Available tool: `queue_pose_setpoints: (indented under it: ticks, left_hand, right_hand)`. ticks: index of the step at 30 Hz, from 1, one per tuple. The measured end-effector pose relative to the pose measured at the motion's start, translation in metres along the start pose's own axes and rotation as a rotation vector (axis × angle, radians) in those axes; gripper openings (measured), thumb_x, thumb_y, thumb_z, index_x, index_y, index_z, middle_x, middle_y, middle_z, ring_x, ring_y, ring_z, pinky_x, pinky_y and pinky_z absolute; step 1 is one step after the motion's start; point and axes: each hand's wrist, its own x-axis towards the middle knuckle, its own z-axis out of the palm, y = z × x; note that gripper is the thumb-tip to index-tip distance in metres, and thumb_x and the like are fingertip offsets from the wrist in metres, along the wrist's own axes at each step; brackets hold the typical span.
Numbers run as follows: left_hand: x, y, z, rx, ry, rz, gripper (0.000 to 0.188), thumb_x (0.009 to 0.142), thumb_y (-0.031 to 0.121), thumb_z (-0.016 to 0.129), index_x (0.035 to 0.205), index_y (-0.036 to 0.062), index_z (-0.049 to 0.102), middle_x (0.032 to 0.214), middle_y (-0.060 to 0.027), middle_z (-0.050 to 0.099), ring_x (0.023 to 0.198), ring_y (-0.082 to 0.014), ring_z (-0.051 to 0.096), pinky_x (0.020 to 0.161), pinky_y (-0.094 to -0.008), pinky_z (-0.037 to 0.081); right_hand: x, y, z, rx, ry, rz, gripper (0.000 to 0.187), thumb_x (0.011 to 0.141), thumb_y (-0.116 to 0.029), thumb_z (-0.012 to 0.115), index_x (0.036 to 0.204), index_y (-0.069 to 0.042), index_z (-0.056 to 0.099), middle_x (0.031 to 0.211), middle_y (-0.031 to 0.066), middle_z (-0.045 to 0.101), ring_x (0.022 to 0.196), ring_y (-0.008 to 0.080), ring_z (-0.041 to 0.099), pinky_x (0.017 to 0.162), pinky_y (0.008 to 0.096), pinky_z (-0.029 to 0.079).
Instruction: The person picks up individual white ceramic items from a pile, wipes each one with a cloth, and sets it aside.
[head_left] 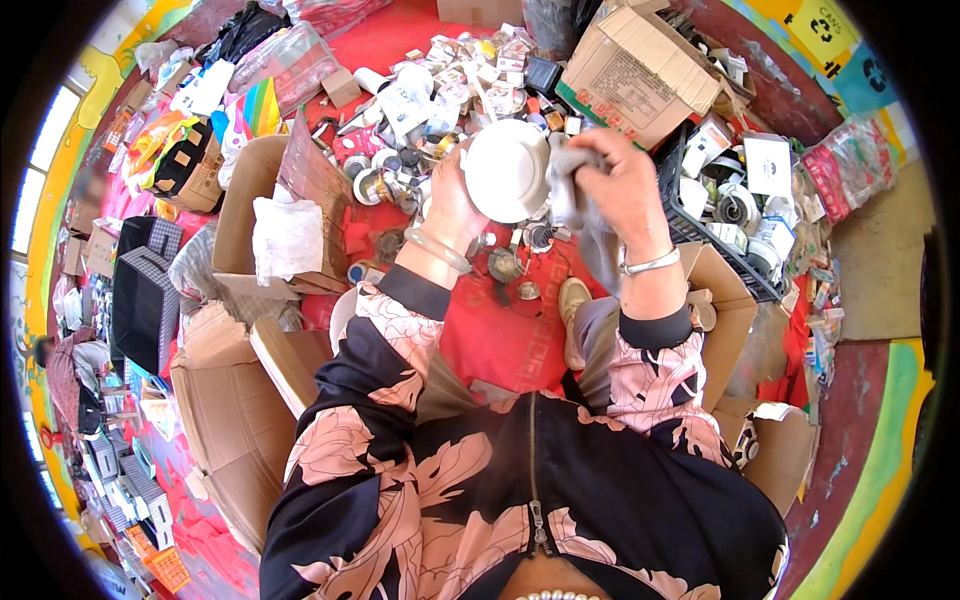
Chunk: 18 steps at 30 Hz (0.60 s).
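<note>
A round white plastic disc, like a lamp cover or shallow dish point(506, 172), is held up in front of me. My left hand point(455, 200) grips its left edge, with the fingers mostly hidden behind it. On the right side my right hand point(622, 185) pinches a grey cloth point(575, 190), which touches or nearly touches the disc's right rim and hangs down below the hand. Beneath both hands, several small round metal and plastic parts point(505, 265) lie on the red floor covering point(500, 340).
Beyond my hands spreads a heap of small white and metal parts point(450, 90). A cardboard box point(640, 75) stands far right, above a black crate point(715, 240) full of round fittings. Open cartons point(235, 420) flank me on the left, near black bins point(145, 300).
</note>
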Motion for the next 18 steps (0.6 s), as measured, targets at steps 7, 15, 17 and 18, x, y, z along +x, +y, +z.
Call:
queue_pose_setpoints:
  ticks: [7, 15, 17, 18]
  left_hand:
    - [-0.006, -0.015, 0.008, 0.279, -0.061, 0.279, 0.019, 0.082, 0.011, 0.05, 0.096, 0.0008, 0.058, 0.091, -0.0141, 0.06, 0.086, -0.0267, 0.059, 0.076, -0.0332, 0.047]
    - [-0.013, 0.007, 0.016, -0.275, -0.001, -0.048, 0.034, 0.09, 0.024, 0.041, 0.105, -0.0031, 0.055, 0.102, -0.0136, 0.06, 0.09, -0.0208, 0.059, 0.081, -0.0318, 0.047]
    - [0.0, -0.008, -0.001, -0.029, -0.063, 0.12, 0.03, 0.082, 0.021, 0.053, 0.104, 0.0005, 0.056, 0.101, -0.0123, 0.062, 0.089, -0.0209, 0.061, 0.08, -0.032, 0.048]
    - [0.002, -0.014, -0.009, 0.232, -0.05, 0.238, 0.029, 0.081, 0.019, 0.056, 0.103, 0.0012, 0.057, 0.1, -0.012, 0.062, 0.089, -0.0207, 0.061, 0.079, -0.032, 0.048]
  right_hand:
    - [-0.01, -0.02, 0.053, -0.094, 0.283, -0.46, 0.028, 0.069, 0.002, 0.058, 0.097, -0.005, 0.059, 0.093, 0.0133, 0.056, 0.087, 0.0297, 0.056, 0.078, 0.0342, 0.046]
    - [-0.015, -0.014, 0.047, 0.047, 0.211, -0.422, 0.029, 0.068, 0.008, 0.052, 0.095, -0.002, 0.059, 0.093, 0.0111, 0.056, 0.094, 0.0254, 0.055, 0.083, 0.03, 0.044]
    - [-0.018, -0.02, 0.044, 0.211, -0.006, -0.307, 0.031, 0.069, 0.006, 0.055, 0.097, -0.005, 0.061, 0.093, 0.0066, 0.058, 0.092, 0.0184, 0.056, 0.082, 0.0275, 0.044]
    - [-0.016, -0.018, 0.039, 0.272, 0.0, -0.239, 0.031, 0.069, 0.006, 0.056, 0.097, -0.005, 0.062, 0.094, 0.0044, 0.059, 0.09, 0.0152, 0.057, 0.081, 0.026, 0.045]
